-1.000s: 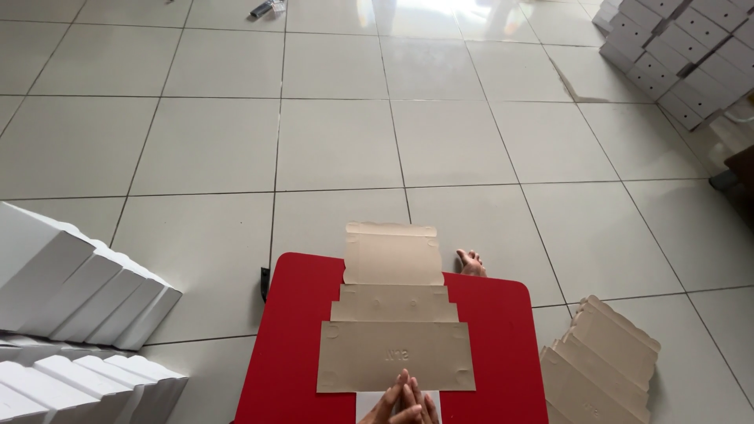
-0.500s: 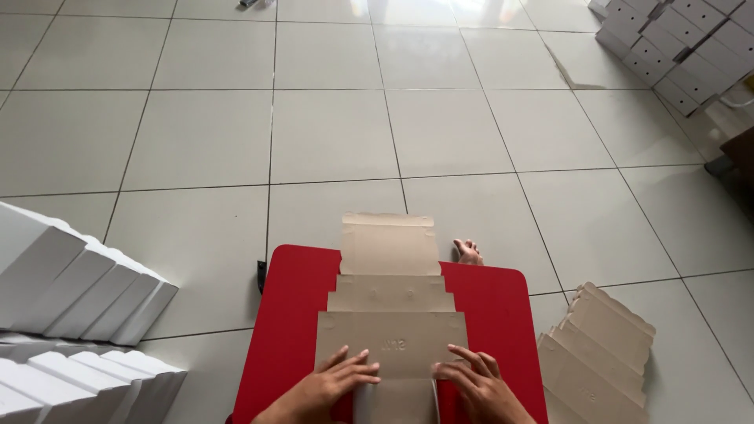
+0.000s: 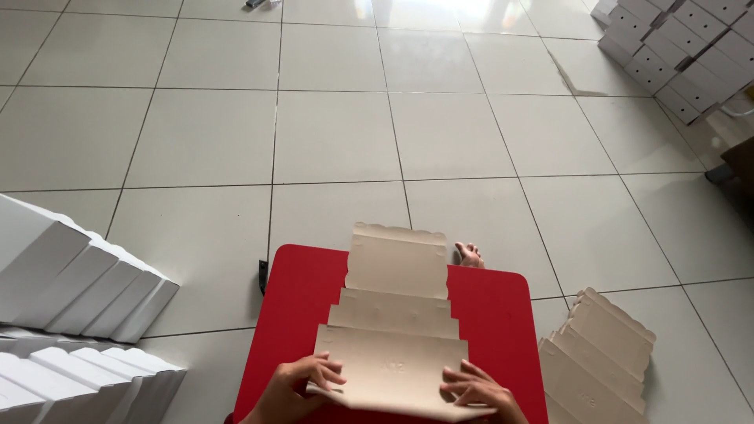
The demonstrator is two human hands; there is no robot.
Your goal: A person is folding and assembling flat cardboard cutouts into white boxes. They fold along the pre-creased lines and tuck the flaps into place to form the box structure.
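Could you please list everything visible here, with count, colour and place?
Flat die-cut cardboard box blank: one, tan, lying on the table, near edge lifted by both hands.
Small square table: one, red, bottom centre.
Stack of flat cardboard blanks: one pile, tan, on the floor right of the table.
Folded white boxes: several rows, left floor.
More folded white boxes: stacked, top right.
Tiled floor: pale grey.
Foot: one, beyond the table.
Left hand: on the blank's near left.
Right hand: on its near right.

White folded boxes [image 3: 78, 275] stacked in rows, lower left; more white boxes [image 3: 675, 55] upper right on the tiled floor [image 3: 338, 133]. Pile of flat cardboard blanks [image 3: 597, 353] lower right, beside red table [image 3: 503, 314]. A bare foot [image 3: 470, 254] shows past the table's far edge.
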